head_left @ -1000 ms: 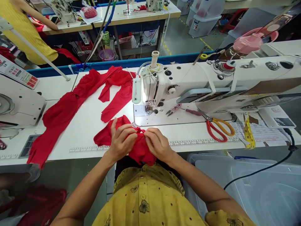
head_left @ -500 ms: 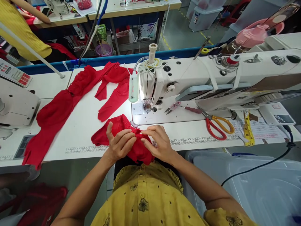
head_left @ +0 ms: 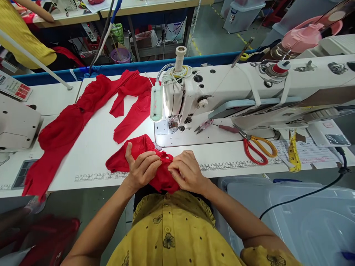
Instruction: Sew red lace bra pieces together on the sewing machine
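At the table's front edge, a red garment piece [head_left: 166,177] with a lacy part hangs partly over my lap. My left hand [head_left: 144,168] pinches its upper edge between thumb and fingers, with the index finger raised. On the other side, my right hand [head_left: 187,170] is closed, its fingertips pressed together at the garment's right edge. A small gap shows in the cloth between both hands. Just beyond stands a white sewing machine [head_left: 222,83], its needle area apart from the garment.
More red cloth pieces [head_left: 63,129] lie joined across the table's left side. Scissors [head_left: 256,147], thread snips [head_left: 203,126] and a yellow tape measure [head_left: 294,151] lie at the right. A clear plastic bin [head_left: 291,218] is below. Another person's yellow sleeve [head_left: 24,37] shows at upper left.
My right hand's fingers have curled in from a looser, spread pose to a tight pinch at the garment's edge. The left hand has hardly moved, and the view has shifted slightly.
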`<state>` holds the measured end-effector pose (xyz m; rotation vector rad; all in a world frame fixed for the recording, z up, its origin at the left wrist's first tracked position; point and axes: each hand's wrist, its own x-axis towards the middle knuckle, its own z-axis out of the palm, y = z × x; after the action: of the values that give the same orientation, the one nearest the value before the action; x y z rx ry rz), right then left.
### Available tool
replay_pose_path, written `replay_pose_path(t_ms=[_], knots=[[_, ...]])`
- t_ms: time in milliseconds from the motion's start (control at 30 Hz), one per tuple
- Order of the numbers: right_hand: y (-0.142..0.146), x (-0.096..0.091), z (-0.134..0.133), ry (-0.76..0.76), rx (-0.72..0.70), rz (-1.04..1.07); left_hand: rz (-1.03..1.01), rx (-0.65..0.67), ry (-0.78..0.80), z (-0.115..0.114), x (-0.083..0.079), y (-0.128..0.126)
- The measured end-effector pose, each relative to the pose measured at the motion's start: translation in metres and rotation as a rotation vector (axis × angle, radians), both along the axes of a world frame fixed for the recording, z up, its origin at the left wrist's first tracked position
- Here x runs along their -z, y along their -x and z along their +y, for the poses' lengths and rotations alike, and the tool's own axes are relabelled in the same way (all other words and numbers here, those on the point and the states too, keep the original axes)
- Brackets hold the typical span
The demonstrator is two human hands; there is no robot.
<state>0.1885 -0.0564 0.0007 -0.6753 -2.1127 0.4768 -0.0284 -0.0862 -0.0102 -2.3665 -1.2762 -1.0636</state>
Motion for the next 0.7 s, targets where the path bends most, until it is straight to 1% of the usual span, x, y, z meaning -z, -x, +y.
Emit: replay_pose_path(t_ms=[67, 167, 200, 300, 367, 467, 533, 600, 667, 700], knots=[[-0.003, 0.002, -0.002, -0.005, 0.021, 0.012, -0.003, -0.001, -0.014, 0.000, -0.001, 0.000], [-0.002, 0.006, -0.006, 0.063, 0.144, -0.004, -0.028, 0.003, 0.021, 0.000, 0.001, 0.001], [-0.001, 0.008, -0.007, 0.092, 0.165, -0.020, -0.030, 0.003, 0.027, 0.000, 0.002, 0.001], [0.004, 0.009, -0.008, 0.186, 0.153, -0.006, -0.046, -0.010, 0.047, 0.003, -0.001, -0.002], [0.006, 0.005, -0.007, 0.253, 0.132, 0.036, -0.096, -0.035, 0.118, 0.007, -0.009, -0.003], [0.004, -0.009, 0.000, 0.384, 0.084, 0.050, -0.198, -0.044, 0.335, 0.014, -0.026, -0.002], [0.001, -0.020, 0.007, 0.516, 0.026, 0.040, -0.287, 0.025, 0.541, 0.017, -0.037, 0.002], [0.000, -0.028, 0.012, 0.655, -0.046, 0.035, -0.385, 0.130, 0.752, 0.020, -0.045, 0.007], [-0.001, -0.033, 0.016, 0.744, -0.096, 0.030, -0.460, 0.205, 0.904, 0.020, -0.049, 0.012], [0.000, -0.034, 0.017, 0.765, -0.103, 0.023, -0.486, 0.219, 0.946, 0.020, -0.049, 0.014]])
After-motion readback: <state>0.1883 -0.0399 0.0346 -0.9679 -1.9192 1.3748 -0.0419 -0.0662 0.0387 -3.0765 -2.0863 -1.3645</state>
